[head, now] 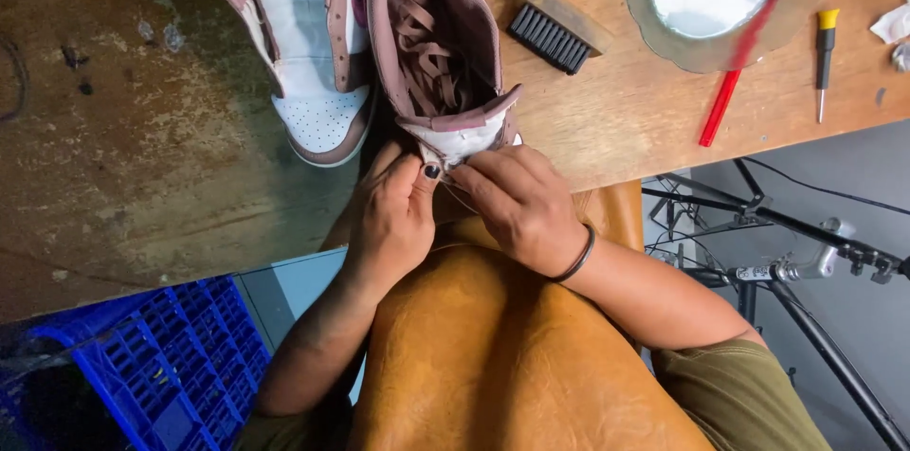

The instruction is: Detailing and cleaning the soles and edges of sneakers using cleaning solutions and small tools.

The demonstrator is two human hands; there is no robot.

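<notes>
Both hands, left hand (398, 209) and right hand (517, 200), pinch the shoe (441, 53) heel between their fingers, steadying it at the surface (645, 110) edge; its mate (303, 34) lies just beyond.

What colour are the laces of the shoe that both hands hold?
The laces are dusty mauve-brown, matching the shoe trim; the head view shows them.

Matt leather sneaker (438, 44) with flat cloth laces (424, 53) lies on a rough, worn wooden table (626, 119).
</notes>
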